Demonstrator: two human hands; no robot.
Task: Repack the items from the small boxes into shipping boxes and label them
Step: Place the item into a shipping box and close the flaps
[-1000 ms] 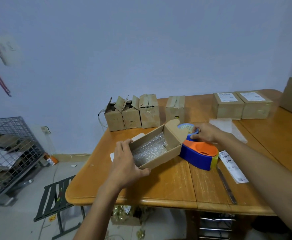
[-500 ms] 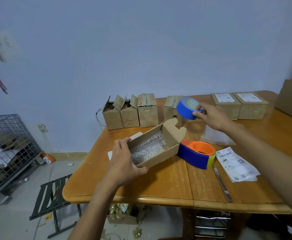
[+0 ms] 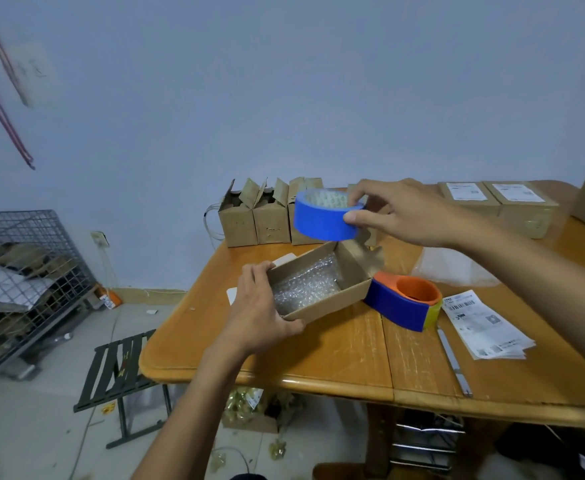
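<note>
Nearest, along the table's (image 3: pixel 336 368) front edge, lies bare wood; a thin metal blade (image 3: pixel 453 362) lies close to the front edge on the right. Just behind it sits one stack of printed labels (image 3: pixel 485 323).

The left hand (image 3: pixel 259 313) is clamped on the near left corner of the one open shipping box (image 3: pixel 322 289), thumb on the front wall, fingers (image 3: pixel 254 275) over the rim. The box sits toward the table's left edge, lined with bubble wrap (image 3: pixel 304 287), its lid flap raised at the far end. One blue and orange tape dispenser (image 3: pixel 405 301) touches its right corner.

The right hand (image 3: pixel 398 213) pinches one blue tape roll (image 3: pixel 322 216) by its rim between thumb and fingers, held in the air above the box's far end.

The likely trouble: the pinch covers only one edge of the roll, so it could swing or slip and land outside the box, or catch the raised flap. The box is light and held at one corner only, so a knock could pivot it against the dispenser. The bubble wrap may bunch and keep the roll from seating flat.

Along the far edge stand small boxes (image 3: pixel 270 216): three clearly seen with flaps open, and at least one more partly hidden behind the roll and hand. At the far right corner sit two sealed, labelled boxes (image 3: pixel 498 202). One clear plastic bag (image 3: pixel 453 268) lies between them and the dispenser.
</note>
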